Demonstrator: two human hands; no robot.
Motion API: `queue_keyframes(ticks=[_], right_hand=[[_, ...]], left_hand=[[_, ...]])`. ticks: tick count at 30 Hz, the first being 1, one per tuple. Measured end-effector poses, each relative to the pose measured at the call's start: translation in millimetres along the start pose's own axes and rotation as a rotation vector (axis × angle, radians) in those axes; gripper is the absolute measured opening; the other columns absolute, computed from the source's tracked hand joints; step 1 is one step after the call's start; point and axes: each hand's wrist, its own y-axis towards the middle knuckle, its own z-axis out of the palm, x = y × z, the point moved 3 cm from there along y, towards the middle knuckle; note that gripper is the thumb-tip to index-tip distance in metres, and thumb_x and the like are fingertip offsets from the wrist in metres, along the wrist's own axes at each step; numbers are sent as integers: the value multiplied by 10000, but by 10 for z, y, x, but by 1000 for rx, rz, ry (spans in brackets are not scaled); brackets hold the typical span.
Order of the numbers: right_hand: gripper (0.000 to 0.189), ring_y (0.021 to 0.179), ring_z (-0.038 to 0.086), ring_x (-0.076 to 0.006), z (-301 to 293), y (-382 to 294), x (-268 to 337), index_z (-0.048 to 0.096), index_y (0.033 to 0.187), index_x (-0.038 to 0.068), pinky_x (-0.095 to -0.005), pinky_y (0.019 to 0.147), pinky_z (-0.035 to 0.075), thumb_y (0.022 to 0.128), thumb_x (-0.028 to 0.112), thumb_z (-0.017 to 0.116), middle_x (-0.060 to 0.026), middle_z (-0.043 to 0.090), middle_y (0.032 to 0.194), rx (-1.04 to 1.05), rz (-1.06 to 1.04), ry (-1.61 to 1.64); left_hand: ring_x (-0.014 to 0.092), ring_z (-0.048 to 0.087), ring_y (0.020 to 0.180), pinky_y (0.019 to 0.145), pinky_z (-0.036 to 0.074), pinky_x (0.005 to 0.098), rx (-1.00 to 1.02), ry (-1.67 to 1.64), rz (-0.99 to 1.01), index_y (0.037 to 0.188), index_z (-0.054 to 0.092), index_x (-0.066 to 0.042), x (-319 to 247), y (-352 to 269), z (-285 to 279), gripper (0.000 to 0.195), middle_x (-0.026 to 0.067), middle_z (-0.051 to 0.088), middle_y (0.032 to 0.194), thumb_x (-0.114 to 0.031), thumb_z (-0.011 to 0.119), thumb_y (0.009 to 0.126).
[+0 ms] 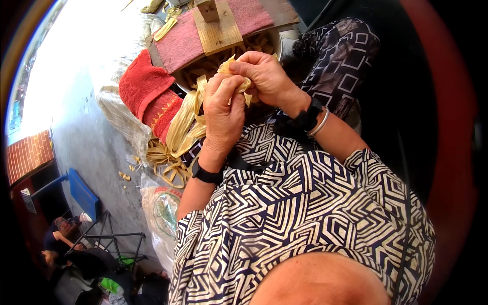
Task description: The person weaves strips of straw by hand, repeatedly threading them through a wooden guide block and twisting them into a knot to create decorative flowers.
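Observation:
My left hand (pixel 225 105) and my right hand (pixel 267 78) meet in front of me, both pinching a pale yellow, fibrous plant strip (pixel 226 65) between thumb and fingers. Longer strips (pixel 182 126) hang to the left of my left hand, over a red towel (pixel 139 85) draped on my left leg. Just beyond my fingers is a round basin (pixel 281 45) with brownish-yellow strips in it. Across the basin lies a board padded with pink cloth (pixel 179 44), and on that a wooden plank (pixel 221 38) carries an upright wooden block (pixel 207 10).
More strips (pixel 167 162) lie heaped on the floor at my left, beside a whitish sack (pixel 124 103) and a clear plastic bag (pixel 158 213). Farther left are a blue panel (pixel 82 193), a black metal frame (pixel 108 238) and another person (pixel 61 236).

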Motion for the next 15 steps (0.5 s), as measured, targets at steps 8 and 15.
queue_keyframes(ticks=[8,15], right_hand=[[133,537,473,-34,71,-122,99,663,912,23,-189,459,381,898,139,600,27,583,687,50,-80,-391],[118,478,420,-31,30,-52,-49,616,945,57,-166,424,337,920,167,580,40,540,658,86,262,-35]], left_hand=[[265,576,847,771,455,321,-98,-180,-146,938,602,8,44,-63,-41,172,122,573,888,72,545,789],[259,576,809,722,465,321,-59,43,123,920,601,-1,4,-66,-95,181,111,576,886,86,582,763]])
